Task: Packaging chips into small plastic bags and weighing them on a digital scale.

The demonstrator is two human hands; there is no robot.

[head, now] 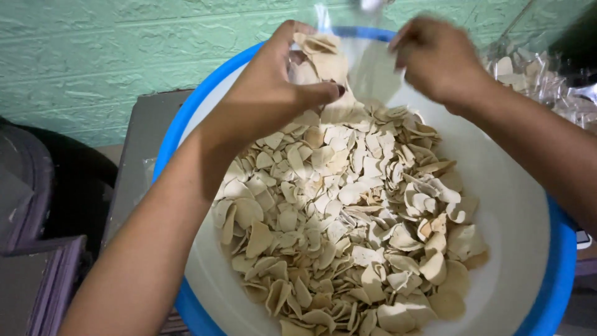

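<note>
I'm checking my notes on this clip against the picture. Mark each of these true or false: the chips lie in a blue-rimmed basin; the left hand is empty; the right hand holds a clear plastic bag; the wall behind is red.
1. The chips lie in a blue-rimmed basin. True.
2. The left hand is empty. False: it holds a handful of chips at the bag's mouth.
3. The right hand holds a clear plastic bag. True.
4. The wall behind is red. False: it is pale green and textured.
</note>
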